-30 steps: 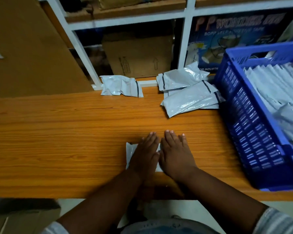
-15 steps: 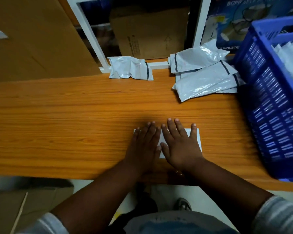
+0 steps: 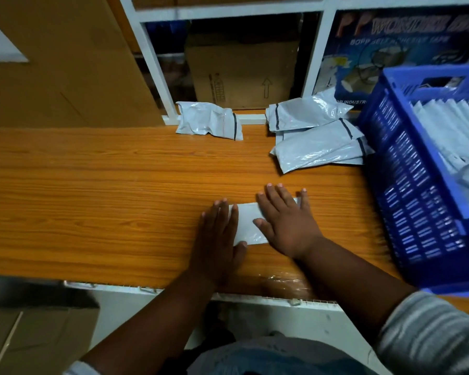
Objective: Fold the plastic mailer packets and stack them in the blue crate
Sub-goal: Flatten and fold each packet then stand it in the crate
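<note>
On the near edge of the wooden counter [image 3: 92, 201], two flat hands press one plastic mailer packet [image 3: 248, 221]

Both hands lie palm down with fingers straight: the left hand [image 3: 218, 239] covers the packet's left end, the right hand [image 3: 287, 220] its right end, fingers spread, and neither curls round it. Between them a strip of the pale grey packet shows, lying flat on the wood. Farther back, a crumpled packet [image 3: 209, 121] rests against the white shelf frame [image 3: 157, 71], and to its right a loose pile of packets [image 3: 317, 136] sits just beside the blue crate [image 3: 417, 201]. That crate stands at the right of the counter with folded packets [image 3: 450, 125] inside it. Behind the frame, a cardboard box [image 3: 241, 71] stands
</note>
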Action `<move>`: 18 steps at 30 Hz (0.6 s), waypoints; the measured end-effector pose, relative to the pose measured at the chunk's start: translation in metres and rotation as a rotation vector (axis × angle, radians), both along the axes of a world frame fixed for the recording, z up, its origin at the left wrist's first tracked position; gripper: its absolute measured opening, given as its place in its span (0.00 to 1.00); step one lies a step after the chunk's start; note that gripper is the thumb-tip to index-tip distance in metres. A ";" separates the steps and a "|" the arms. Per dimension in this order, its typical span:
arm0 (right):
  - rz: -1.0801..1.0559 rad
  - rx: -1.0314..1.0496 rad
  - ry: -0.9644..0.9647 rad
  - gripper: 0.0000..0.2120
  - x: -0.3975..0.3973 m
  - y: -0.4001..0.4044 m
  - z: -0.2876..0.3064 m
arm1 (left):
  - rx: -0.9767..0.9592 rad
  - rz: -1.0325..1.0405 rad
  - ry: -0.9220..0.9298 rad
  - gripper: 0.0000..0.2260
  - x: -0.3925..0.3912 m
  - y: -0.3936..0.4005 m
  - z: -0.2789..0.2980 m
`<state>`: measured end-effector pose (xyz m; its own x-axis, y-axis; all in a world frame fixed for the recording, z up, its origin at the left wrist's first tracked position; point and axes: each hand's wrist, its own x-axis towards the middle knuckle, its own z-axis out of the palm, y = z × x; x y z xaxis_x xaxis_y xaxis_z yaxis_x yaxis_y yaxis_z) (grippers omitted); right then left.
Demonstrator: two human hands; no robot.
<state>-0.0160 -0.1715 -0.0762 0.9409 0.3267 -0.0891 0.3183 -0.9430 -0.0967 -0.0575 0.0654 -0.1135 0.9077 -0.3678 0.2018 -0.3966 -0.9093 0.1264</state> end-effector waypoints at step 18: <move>0.036 0.413 0.271 0.29 -0.024 0.006 -0.011 | 0.154 -0.123 0.073 0.37 0.009 -0.026 0.010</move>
<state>-0.0404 -0.1660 -0.0876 0.8894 0.4181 -0.1849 0.2616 -0.7971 -0.5442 -0.0481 0.0395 -0.1031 0.8641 -0.4985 0.0698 -0.5009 -0.8652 0.0216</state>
